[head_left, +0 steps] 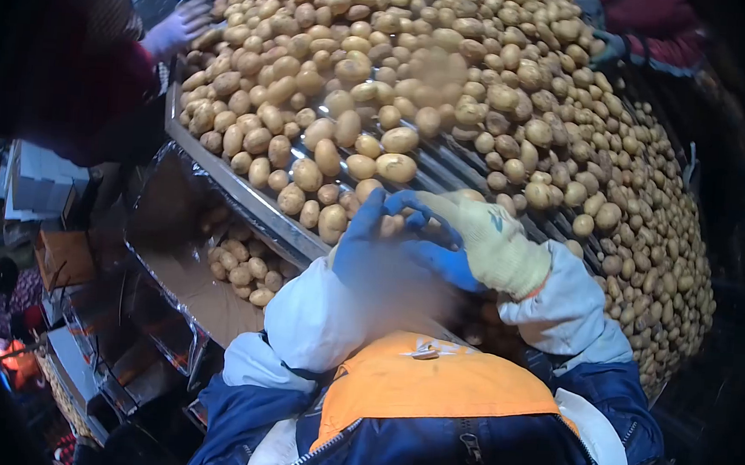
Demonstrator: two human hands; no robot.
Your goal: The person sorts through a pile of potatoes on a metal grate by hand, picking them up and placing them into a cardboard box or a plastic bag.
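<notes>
My left hand (368, 241), in a blue glove, is at the near edge of the potato table, beside my right hand (483, 239) in a cream glove with blue fingers. The fingers of both hands are bent toward each other around a small potato (392, 225), which shows between them; which hand grips it is unclear. A blurred smudge covers part of my left hand. Many potatoes (308, 175) lie just beyond, on metal rollers (449, 173).
A metal rim (247, 197) borders the table. Below it at left, a bin (207, 295) holds potatoes. A co-worker's lilac-gloved hand (176, 29) is at upper left, another's dark-gloved hand (607, 49) at upper right. White boxes (43, 180) stand far left.
</notes>
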